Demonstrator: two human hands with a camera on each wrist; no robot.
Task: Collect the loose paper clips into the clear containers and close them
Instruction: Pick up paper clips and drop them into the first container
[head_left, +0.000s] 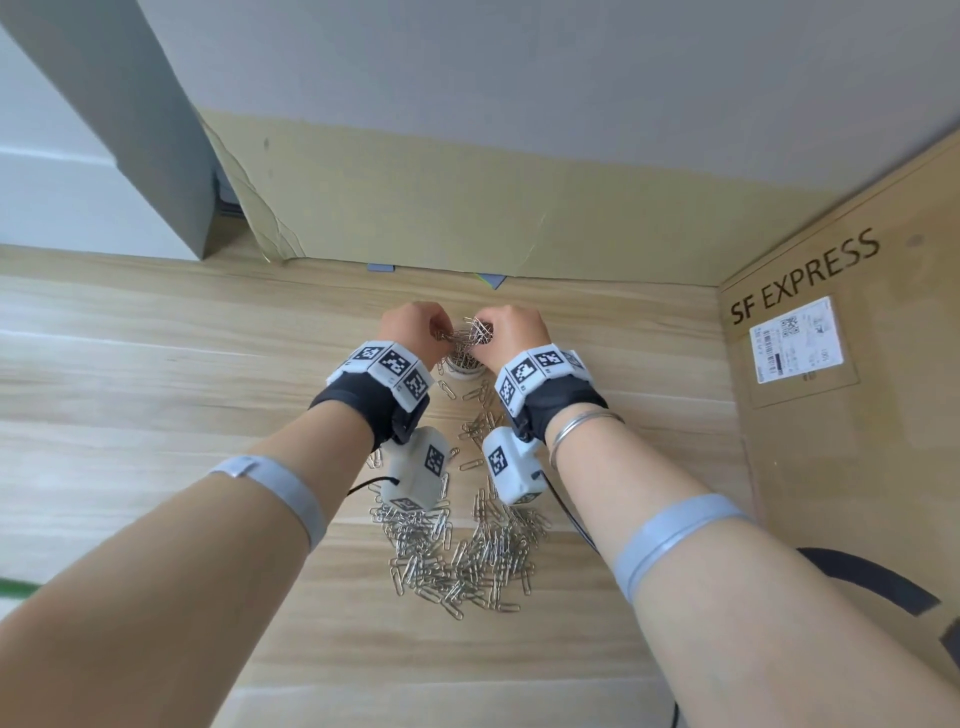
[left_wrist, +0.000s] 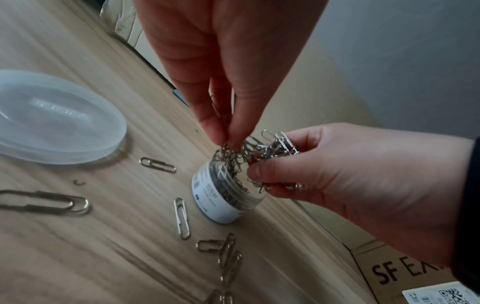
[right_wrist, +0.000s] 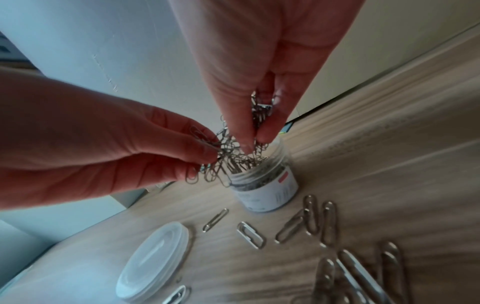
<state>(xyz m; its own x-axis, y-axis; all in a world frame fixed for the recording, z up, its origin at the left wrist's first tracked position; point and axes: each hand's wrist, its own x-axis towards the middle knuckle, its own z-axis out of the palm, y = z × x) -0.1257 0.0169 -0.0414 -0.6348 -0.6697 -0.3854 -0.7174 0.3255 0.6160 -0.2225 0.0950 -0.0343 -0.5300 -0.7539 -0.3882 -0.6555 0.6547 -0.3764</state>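
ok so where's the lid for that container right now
The lid lies off on the wooden table, to the left of the open container, with loose clips around it. The head view hides it behind the left wrist.

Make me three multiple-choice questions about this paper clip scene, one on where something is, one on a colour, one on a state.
1. Where does the translucent plastic lid lie?
A on the wooden table
B on the container
C in a hand

2. The loose metal paper clips are:
A red
B silver
C blue

3. The small clear labelled container is:
A closed
B tipped over
C open and upright

Answers: 1 A, it rests beside the container. 2 B, all are bare metal. 3 C, the left hand and right hand hold clips at its open mouth.
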